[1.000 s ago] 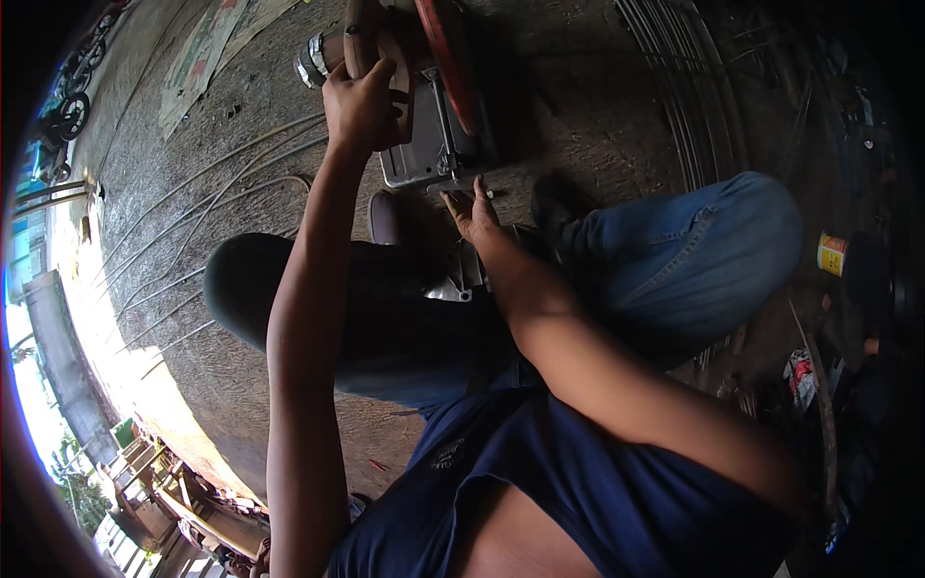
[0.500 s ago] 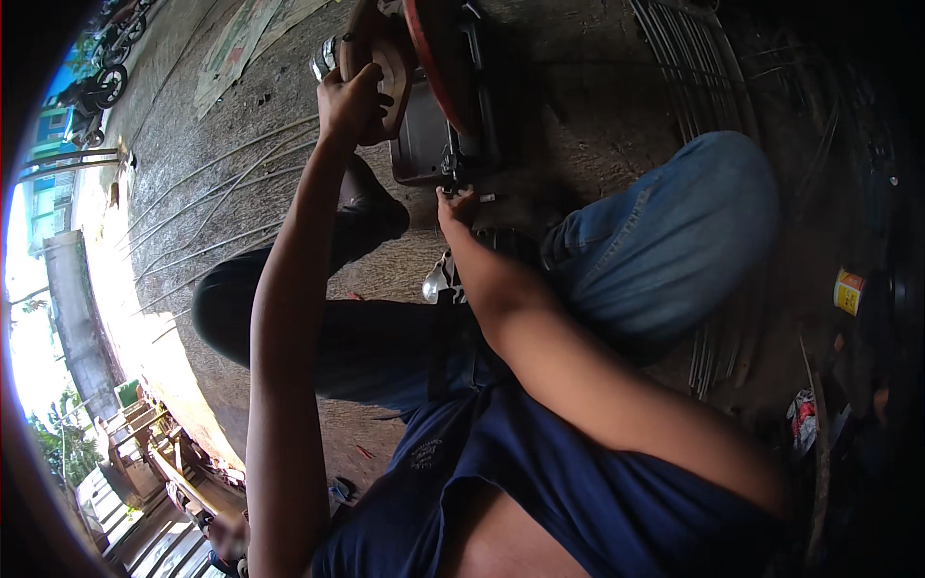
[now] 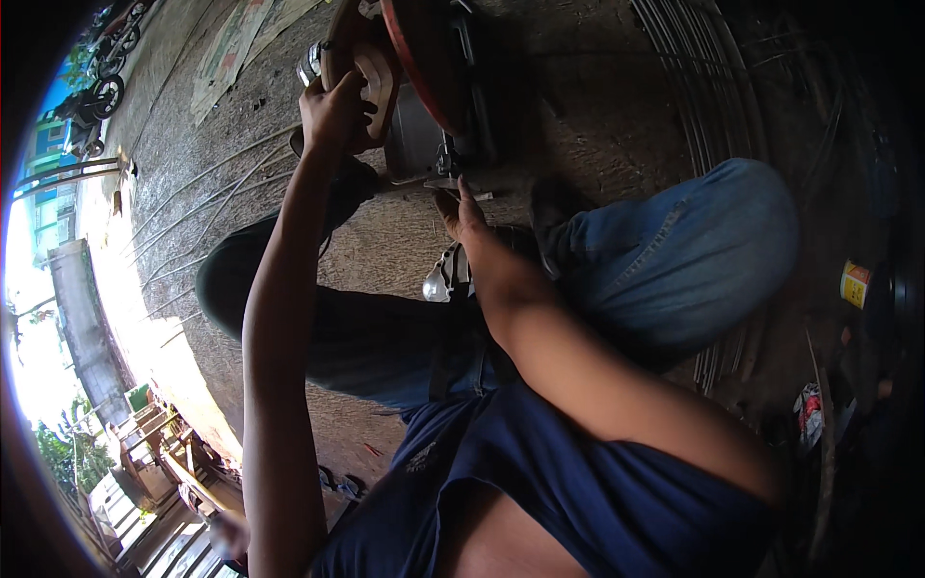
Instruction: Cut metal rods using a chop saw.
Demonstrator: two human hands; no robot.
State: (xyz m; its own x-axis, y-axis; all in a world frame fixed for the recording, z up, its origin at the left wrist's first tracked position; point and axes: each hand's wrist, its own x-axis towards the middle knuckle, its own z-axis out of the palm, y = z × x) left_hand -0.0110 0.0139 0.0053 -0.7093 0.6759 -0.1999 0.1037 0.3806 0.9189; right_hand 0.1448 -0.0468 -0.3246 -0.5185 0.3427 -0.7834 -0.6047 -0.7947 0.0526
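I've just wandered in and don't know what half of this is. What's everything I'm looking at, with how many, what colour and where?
Saw: one, red guard and dark base, top centre
Handle: one, brownish, on the saw
Right-side rods: several, grey, upper right floor
Left-side rods: several, greyish, upper left floor
Sheet: at least one, pale, upper left floor
Motorcycles: at least two, dark, far upper left
Tub: one, mostly yellow, right
Jeans: one pair, blue, centre
Shirt: one, navy, bottom
Left hand: one, bare, gripping the handle
Right hand: one, bare, near the saw's base
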